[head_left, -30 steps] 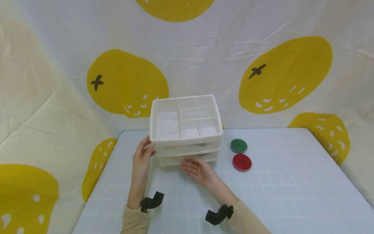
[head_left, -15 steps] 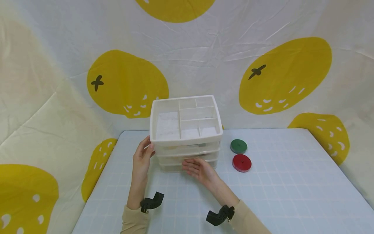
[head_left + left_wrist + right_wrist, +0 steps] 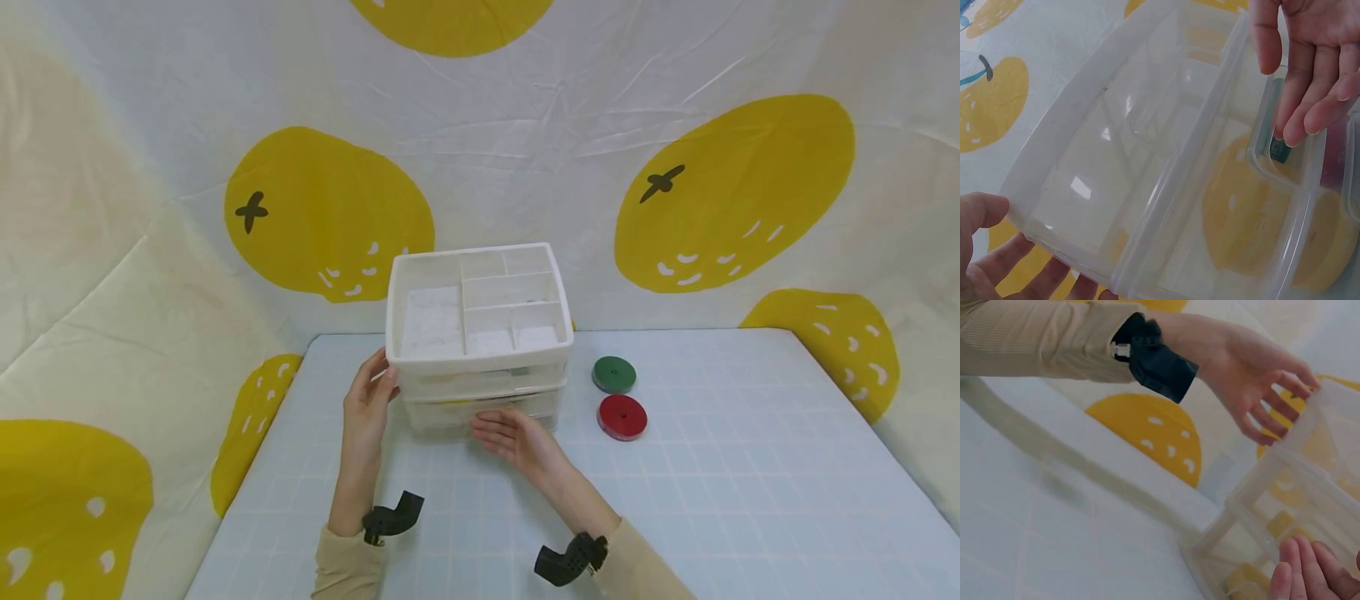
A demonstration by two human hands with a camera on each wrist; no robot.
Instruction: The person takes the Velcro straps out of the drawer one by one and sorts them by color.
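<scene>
A white drawer organizer (image 3: 427, 362) with clear drawers stands at the table's back, a divided tray on top. My left hand (image 3: 367, 400) grips its front left corner, thumb at the front and fingers along the side wall, also seen in the right wrist view. My right hand (image 3: 521, 442) is at the front of a lower drawer (image 3: 438, 412), palm up, fingers nearly straight. In the left wrist view, the right hand's fingertips (image 3: 1294, 131) lie at the drawer's handle recess. Whether they hook behind its lip, I cannot tell.
A green disc-like roll (image 3: 614, 375) and a red one (image 3: 622, 417) lie right of the organizer on the checked tablecloth (image 3: 750, 467). A white curtain (image 3: 525, 167) with yellow fruit prints hangs behind and at the sides.
My right hand has shifted slightly right and toward me, and the lower drawer's front appears to have come out a little. My left hand stays at the corner.
</scene>
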